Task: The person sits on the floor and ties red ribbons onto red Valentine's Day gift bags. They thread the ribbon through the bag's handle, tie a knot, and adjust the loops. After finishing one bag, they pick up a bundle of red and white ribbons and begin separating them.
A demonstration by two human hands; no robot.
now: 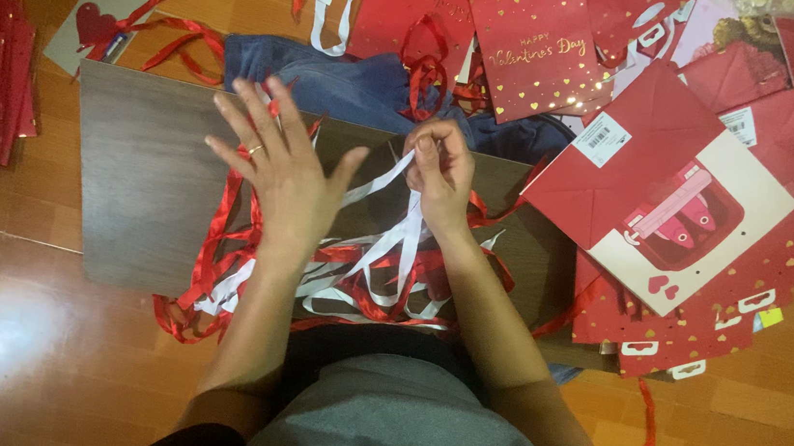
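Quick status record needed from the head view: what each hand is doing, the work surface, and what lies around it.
left hand: open, fingers spread, over the ribbon pile
right hand: pinching a white ribbon in a fingertip grip
ribbon pile: red and white strips tangled together
board: dark wood-look panel lying on the floor
gift bags: red, heaped to the right
blue cloth: beyond the board

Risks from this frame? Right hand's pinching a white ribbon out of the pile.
1. The white ribbon pinched by the right hand runs into the mixed red and white ribbon pile; pulling may tighten a tangle.
2. The left hand is spread open above the pile, so nothing seems to pin it down; loose strands could drag off the board.
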